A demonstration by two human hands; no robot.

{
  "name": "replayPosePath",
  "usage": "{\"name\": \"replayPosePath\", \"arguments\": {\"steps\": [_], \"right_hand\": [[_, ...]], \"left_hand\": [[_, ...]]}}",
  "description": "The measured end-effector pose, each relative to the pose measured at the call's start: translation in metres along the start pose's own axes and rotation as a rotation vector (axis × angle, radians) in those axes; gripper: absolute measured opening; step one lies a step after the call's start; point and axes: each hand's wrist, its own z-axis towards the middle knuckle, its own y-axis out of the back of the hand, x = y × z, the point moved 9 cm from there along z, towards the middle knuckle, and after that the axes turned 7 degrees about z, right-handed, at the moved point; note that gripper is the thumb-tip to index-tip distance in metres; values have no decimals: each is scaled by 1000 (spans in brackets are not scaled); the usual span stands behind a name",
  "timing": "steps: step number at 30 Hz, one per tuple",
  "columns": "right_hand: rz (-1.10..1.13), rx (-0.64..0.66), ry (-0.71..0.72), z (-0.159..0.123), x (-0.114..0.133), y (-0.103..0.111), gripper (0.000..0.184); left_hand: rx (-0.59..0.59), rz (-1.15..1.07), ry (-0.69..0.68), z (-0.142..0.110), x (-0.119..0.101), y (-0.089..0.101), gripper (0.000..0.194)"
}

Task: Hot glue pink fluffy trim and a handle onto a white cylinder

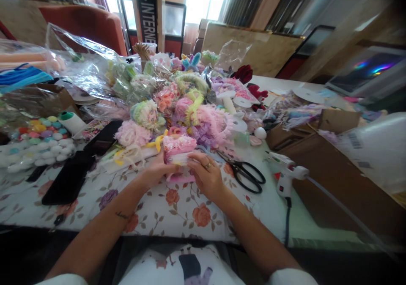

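Note:
Between my two hands, over the near part of the flowered tablecloth [190, 200], is a small pink piece with a fluffy, lacy top and a pale band [180, 145]. My left hand [158, 168] grips its left side, partly hidden behind it. My right hand [206, 173], with a ring on one finger, closes on its right side near the pale band. Under the hands lies a flat pink strip [180, 178]. Black-handled scissors [247, 176] rest just right of my right hand. Pink fluffy yarn [133, 133] sits beyond my left hand.
A white glue gun [287, 175] with its cord stands at the right, beside a cardboard box [342, 183]. At left are a black phone [68, 177], bagged pompoms [41, 145] and a thread cone [71, 123]. Trims and yarn [177, 99] heap at the back.

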Motion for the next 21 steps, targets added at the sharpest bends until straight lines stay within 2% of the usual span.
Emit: {"name": "replayPosePath", "arguments": {"steps": [10,17,21], "right_hand": [[-20,11,17,-1,0,-2,31],[-29,28,-8,-2,-3,-4,34],[-19,27,12,-2,0,-5,32]], "left_hand": [[-18,6,-37,0,-3,2,81],[-13,62,10,0,6,4,80],[-66,30,-20,1,6,8,82]]}}
